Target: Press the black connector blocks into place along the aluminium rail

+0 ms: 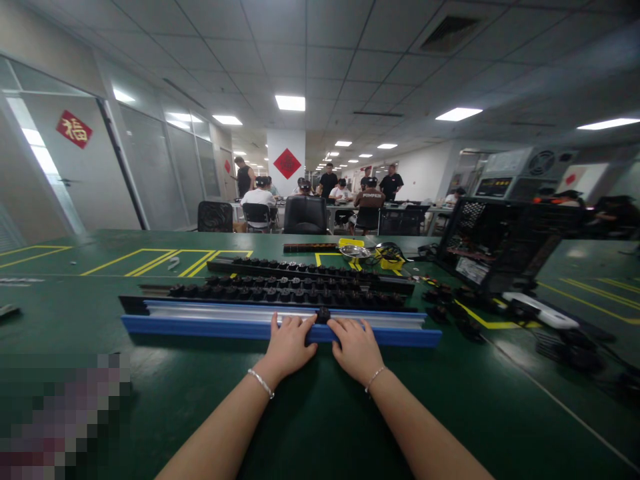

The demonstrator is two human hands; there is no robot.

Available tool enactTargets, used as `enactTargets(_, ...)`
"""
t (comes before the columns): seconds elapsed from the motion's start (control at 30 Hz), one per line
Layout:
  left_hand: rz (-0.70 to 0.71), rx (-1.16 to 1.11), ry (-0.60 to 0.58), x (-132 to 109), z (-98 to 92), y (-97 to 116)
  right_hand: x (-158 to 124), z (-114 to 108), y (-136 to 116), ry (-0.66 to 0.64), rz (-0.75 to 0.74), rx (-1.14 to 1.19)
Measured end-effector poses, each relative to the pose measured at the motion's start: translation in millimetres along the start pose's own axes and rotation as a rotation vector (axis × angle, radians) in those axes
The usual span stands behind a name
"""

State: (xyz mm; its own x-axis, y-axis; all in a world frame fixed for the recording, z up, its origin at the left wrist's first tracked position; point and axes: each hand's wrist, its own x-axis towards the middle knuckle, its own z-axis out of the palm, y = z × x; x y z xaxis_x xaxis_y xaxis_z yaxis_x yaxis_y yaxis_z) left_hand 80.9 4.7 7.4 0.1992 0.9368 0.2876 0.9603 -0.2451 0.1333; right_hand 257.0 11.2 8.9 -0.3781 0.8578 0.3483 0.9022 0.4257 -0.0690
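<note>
A long blue and silver rail [210,319] lies across the green table in front of me. My left hand [289,345] and my right hand [356,347] rest side by side on its front edge, fingers spread over the rail. Between their fingertips a small black part [323,314] sits on the rail, touched from both sides. Behind the rail lie two long black strips [280,292] carrying rows of several black round parts. Both wrists wear thin bracelets.
An open black computer case [493,243] stands at the right with cables and dark parts [565,347] around it. A metal bowl [353,251] and yellow items [390,260] lie behind the strips. Office chairs [305,215] and several people are far back.
</note>
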Motion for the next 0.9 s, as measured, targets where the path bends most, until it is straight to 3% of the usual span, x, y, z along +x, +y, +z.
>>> enactTargets(0.9,0.058,0.062,0.021,-4,4.1,-3,3,-9,14,-0.071,-0.041,-0.02)
